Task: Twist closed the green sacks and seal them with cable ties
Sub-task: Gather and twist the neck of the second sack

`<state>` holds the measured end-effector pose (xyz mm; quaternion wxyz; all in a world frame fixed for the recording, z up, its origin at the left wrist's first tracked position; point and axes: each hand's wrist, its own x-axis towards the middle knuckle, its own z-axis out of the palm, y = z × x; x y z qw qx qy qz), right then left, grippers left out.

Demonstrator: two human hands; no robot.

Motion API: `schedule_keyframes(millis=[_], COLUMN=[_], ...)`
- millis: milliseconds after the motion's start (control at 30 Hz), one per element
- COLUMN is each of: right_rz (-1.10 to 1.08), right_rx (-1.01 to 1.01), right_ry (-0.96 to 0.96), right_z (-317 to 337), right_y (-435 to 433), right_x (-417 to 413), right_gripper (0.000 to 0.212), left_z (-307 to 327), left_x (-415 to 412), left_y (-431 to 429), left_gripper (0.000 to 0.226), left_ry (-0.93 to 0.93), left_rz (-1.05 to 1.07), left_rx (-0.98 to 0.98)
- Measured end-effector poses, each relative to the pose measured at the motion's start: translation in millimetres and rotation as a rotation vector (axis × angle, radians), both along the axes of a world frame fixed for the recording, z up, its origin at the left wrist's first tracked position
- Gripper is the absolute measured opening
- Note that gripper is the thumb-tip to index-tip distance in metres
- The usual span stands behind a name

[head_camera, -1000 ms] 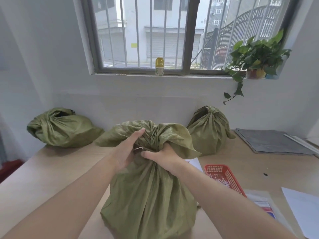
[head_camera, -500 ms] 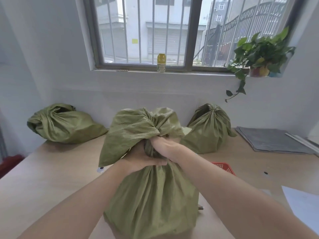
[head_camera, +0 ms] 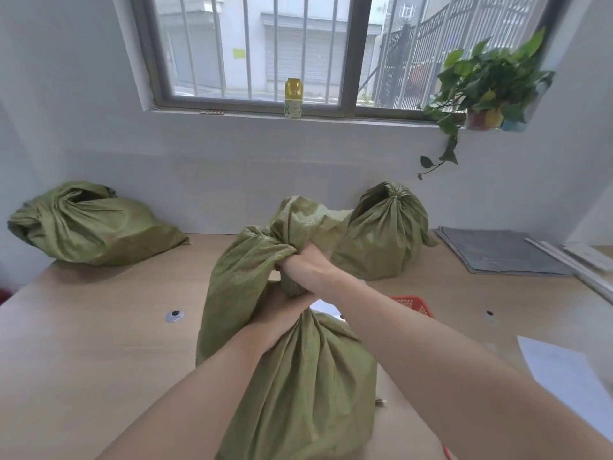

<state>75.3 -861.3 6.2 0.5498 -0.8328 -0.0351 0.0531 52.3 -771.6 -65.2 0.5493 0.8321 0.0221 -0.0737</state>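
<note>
green sack (head_camera: 298,376) stands upright on the worktop (head_camera: 99,343) right in front of the person, its weight resting there so both hands can work the neck (head_camera: 292,287) rather than carry anything. the right hand (head_camera: 308,267) sits uppermost, fingers curled tight round the gathered cloth just under the loose top (head_camera: 242,277), which flops over to the left and hangs down the sack's side. the left hand (head_camera: 282,305) is directly beneath and touching it, also wrapped round the neck, though its fingers are mostly hidden. stacked like this, the lower hand seems to pin the gather while the upper one turns it, which is how a twist would tighten. the right forearm reaches in from the right with the wrist bent down; the left forearm comes up from below. no cable tie shows at the neck, so i judge the sealing is not yet done. a red basket (head_camera: 413,303) lies near, partly behind the right arm. a second sack (head_camera: 381,240) stands gathered by the wall, and a third sack (head_camera: 89,224) lies slumped at far left.
</note>
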Motion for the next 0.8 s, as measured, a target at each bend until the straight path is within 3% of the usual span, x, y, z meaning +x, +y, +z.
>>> schedule_keyframes(millis=[167,300,433,667,733,800], right_rz=[-0.031,-0.074,-0.036,-0.006,-0.07,-0.169], right_rx=[0.059,0.082,0.065,0.141,0.238,0.277], right_ry=[0.104,0.109,0.079,0.052,0.057,0.039], right_z=[-9,-15,-13,-20,-31,-40], right_y=[-3,-3,-5,-47,-58,-70], right_x=[5,9,9,-8,-14,-22], right_gripper=[0.006,0.01,0.026,0.013,0.021,0.047], left_z=[-17,-17,-12,-16,-17,-26], left_x=[17,23,23,26,26,27], left_y=[-7,-16,-24,-45,-56,-64], left_gripper=[0.051,0.033,0.032,0.034,0.027,0.04], left_ry=[0.021,0.043,0.136,0.116,0.087,0.118], left_rz=[0.151,0.261,0.448,0.51,0.524,0.575], left_rx=[0.057,0.089,-0.058,-0.237,-0.235,-0.287])
